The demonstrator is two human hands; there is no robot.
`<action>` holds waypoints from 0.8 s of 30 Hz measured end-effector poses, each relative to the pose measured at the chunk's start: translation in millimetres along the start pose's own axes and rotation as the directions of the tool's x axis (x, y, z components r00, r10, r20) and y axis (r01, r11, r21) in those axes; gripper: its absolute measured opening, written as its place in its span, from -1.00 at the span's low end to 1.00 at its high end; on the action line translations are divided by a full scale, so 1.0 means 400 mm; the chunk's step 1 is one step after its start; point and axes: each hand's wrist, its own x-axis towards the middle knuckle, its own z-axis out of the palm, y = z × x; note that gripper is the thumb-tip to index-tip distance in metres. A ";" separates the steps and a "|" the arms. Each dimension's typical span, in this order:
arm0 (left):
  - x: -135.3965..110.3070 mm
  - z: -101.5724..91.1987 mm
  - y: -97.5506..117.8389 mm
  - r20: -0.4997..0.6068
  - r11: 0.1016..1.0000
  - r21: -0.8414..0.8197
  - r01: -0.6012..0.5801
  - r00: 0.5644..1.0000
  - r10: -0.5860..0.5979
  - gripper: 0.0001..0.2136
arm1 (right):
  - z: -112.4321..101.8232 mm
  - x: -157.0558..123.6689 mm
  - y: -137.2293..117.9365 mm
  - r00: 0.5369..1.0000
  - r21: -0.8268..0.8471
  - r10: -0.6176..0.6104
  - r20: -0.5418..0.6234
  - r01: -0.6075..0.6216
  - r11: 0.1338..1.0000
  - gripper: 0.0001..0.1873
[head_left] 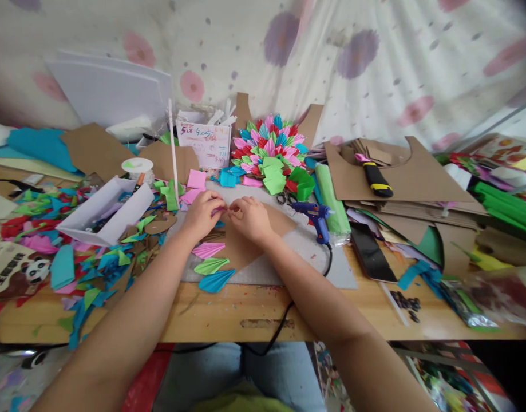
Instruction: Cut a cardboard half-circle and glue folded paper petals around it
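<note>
My left hand (204, 214) and my right hand (252, 218) meet over the work mat, fingertips pinched together. Between them shows a bit of pink paper (229, 210), mostly hidden by the fingers. Under my right hand lies a brown cardboard piece (248, 252) with a pointed right end. Just left of it, pleated paper petals are lined up: a pink petal (209, 250), a green petal (212, 265) and a blue petal (216, 281). Beyond the hands stands a cardboard form covered with many-coloured pleated petals (269, 143), with green paper pieces (273, 176) in front.
A blue glue gun (315, 217) rests right of my hands, its black cord running off the front edge. Farther right are a phone (372, 252) and a utility knife (376, 178) on stacked cardboard. A white box (103, 214) and paper scraps (112, 263) crowd the left.
</note>
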 end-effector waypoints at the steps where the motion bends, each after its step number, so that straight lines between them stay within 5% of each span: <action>1: 0.000 0.000 0.001 0.001 1.000 0.002 -0.005 1.000 0.005 -0.87 | 0.004 -0.001 0.002 1.000 -0.007 -0.003 -0.002 0.003 1.000 -0.85; 7: 0.000 -0.003 0.017 -0.040 1.000 -0.029 0.005 0.999 -0.007 -0.86 | 0.017 -0.005 0.008 1.000 -0.037 0.004 -0.010 -0.004 0.999 -0.86; 11: 0.005 0.002 0.013 -0.200 0.972 -0.191 0.140 0.964 -0.178 -0.74 | 0.019 -0.010 0.008 0.999 -0.002 0.031 -0.031 -0.031 1.000 -0.88; 15: 0.013 0.017 -0.011 -0.158 0.789 -0.500 0.358 0.858 -0.489 -0.75 | 0.020 -0.014 0.010 0.999 0.041 0.035 -0.032 -0.034 0.999 -0.88; 19: 0.016 0.019 -0.016 -0.028 0.616 -0.647 0.448 0.794 -0.607 -0.74 | 0.026 -0.015 0.013 0.998 0.063 0.054 -0.040 -0.051 0.997 -0.88; 24: 0.011 0.019 -0.015 -0.069 0.703 -0.578 0.415 0.833 -0.548 -0.74 | 0.034 -0.015 0.014 0.992 0.051 0.122 -0.031 -0.121 0.991 -0.88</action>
